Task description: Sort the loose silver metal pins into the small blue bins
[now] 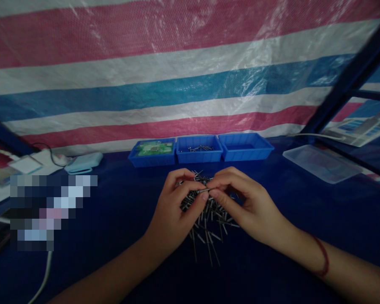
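Observation:
Both hands meet over a loose pile of metal blind rivets on the dark blue table. My left hand pinches one rivet between thumb and forefinger. At its other end, the thumb and forefinger of my right hand are closed on the same rivet. It lies roughly level, just above the pile, and the fingertips cover its ends. Several rivets with long thin stems stick out of the pile towards me.
Behind the pile stand three blue bins: one with green packets, a middle bin with some rivets, and a right bin. A clear plastic lid lies at right. A light blue case and a white cable are at left.

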Tool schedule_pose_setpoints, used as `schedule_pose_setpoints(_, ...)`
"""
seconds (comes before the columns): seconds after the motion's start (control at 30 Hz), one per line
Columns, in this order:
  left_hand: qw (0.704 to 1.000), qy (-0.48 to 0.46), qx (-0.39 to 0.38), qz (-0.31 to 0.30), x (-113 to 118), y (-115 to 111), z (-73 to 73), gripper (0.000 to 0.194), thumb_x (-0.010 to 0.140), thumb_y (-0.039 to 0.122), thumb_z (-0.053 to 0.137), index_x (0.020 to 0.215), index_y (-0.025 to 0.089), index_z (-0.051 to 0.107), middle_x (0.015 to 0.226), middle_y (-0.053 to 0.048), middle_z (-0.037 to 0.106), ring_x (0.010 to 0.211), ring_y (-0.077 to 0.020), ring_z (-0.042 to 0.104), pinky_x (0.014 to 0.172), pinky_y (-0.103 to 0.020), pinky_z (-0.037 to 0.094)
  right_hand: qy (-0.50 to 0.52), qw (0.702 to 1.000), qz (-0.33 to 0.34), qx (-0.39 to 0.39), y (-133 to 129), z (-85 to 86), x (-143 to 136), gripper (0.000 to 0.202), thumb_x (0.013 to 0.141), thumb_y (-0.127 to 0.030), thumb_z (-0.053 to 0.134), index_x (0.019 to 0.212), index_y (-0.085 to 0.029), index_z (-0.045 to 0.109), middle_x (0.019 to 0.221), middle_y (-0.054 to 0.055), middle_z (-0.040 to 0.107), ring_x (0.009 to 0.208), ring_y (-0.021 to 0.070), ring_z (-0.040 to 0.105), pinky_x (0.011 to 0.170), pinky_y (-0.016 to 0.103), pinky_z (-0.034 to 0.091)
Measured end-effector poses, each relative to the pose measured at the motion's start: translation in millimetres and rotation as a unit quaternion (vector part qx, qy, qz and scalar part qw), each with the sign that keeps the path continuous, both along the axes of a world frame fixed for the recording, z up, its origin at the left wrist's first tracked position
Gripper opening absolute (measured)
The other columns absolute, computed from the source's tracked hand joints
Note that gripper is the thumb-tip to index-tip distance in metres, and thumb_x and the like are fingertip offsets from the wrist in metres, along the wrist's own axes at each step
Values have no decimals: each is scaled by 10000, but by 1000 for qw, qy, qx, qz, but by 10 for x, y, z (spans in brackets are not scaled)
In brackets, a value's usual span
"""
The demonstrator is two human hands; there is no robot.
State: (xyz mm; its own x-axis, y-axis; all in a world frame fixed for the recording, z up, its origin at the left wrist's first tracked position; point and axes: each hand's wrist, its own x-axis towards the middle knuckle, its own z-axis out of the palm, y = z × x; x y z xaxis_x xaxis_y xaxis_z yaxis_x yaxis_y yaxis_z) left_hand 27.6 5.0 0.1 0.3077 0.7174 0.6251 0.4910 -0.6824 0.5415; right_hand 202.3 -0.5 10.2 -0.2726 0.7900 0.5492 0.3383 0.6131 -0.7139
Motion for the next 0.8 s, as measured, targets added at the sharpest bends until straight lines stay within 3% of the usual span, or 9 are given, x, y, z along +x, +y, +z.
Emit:
schedule_pose_setpoints(0.3,993,10,105,54,5,-27,56,95,824,157,606,897,216,597,1019,-29,483,968,-161,525,805,-316,489,31,999,14,-12,13,-34,-22,109,856,-153,556,930,-206,616,874,13,562,750,106,563,643,242,474)
schedule_pose_setpoints(0.57,997,23,66,37,-22,-21,80,13,848,199,557,836,195,562,1021,-41,500,950,-167,540,823,-334,481,-11,997,70,-16,31,-35,-21,131,909,-199,479,883,-197,607,854,29,601,816,137,568,721,295,475)
schedule_pose_setpoints(0.67,999,36,19,21,-58,28,92,65,878,210,509,864,190,569,1011,-50,526,964,-176,543,846,-347,463,-48,998,26,30,123,19,16,139,909,-205,469,857,-190,597,847,37,605,813,147,566,727,306,466)
schedule_pose_setpoints(0.8,999,44,-28,4,-144,142,84,97,899,217,478,897,189,570,930,-37,571,891,-164,554,803,-343,459,-79,983,-110,124,480,121,55,117,883,-212,493,877,-195,609,863,46,621,815,166,572,722,324,464)
